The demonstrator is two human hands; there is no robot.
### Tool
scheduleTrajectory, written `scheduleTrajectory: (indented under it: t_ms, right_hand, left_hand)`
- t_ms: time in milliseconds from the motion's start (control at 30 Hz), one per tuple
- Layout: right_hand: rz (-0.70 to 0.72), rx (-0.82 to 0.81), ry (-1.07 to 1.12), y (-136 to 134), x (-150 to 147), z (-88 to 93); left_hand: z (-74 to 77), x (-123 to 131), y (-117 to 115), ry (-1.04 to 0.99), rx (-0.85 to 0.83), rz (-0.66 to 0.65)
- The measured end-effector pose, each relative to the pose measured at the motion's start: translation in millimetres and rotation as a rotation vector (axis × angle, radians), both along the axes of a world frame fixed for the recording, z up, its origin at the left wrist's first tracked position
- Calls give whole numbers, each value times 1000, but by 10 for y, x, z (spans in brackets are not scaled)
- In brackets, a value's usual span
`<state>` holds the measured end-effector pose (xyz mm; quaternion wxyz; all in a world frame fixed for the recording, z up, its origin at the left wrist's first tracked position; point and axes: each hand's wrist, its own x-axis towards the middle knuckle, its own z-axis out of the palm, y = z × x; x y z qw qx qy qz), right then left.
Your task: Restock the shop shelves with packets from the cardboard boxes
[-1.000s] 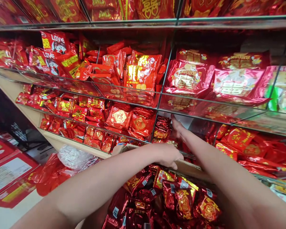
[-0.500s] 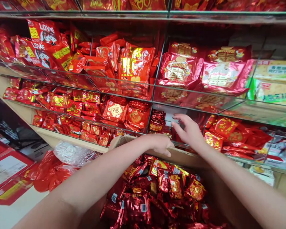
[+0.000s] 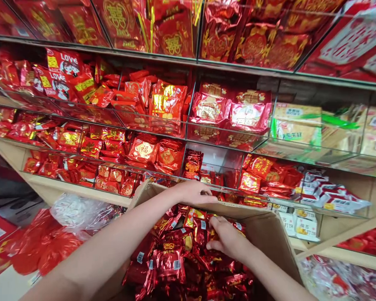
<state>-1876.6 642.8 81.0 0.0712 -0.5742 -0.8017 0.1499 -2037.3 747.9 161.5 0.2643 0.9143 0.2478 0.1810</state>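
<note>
My left hand (image 3: 198,192) is bent over the far rim of a cardboard box (image 3: 282,234), its fingers curled at the edge. Inside the box lie many shiny dark-red wrapped snack packets (image 3: 169,265), some with barcode labels and gold print. My right hand (image 3: 228,238) reaches down among them, thumb and fingers apart around a packet (image 3: 202,230) near the box's far side. Whether the fingertips touch that packet I cannot tell. Just beyond the rim, a shelf bin (image 3: 221,161) holds a small stack of dark-red packets (image 3: 193,163) at its left side.
Clear-fronted shelf bins hold red packets (image 3: 144,148), pale biscuit packs (image 3: 297,121) and white packets (image 3: 329,190). Left of the box are red plastic bags (image 3: 47,242) and a clear bag (image 3: 78,211). Another bagged pile (image 3: 341,280) lies low on the right.
My right hand has come down from the shelf bin into the box among the packets. The left hand remains at the box rim. The view has shifted up and to the right.
</note>
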Motion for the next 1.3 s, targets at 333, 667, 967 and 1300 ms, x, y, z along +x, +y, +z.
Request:
scheduleTrajectory:
  t_ms: [333, 667, 967, 1300]
  right_hand:
    - [-398, 570, 625, 187, -74, 728]
    - [-499, 659, 747, 936, -71, 716]
    - [-548, 322, 1194, 930, -134, 610]
    - [-552, 210, 1477, 824, -112, 609]
  left_hand:
    - [72, 1, -308, -511, -214, 216]
    - [163, 114, 170, -417, 63, 363]
    - [-11, 152, 207, -418, -4, 358]
    - [4, 122, 163, -342, -516, 240]
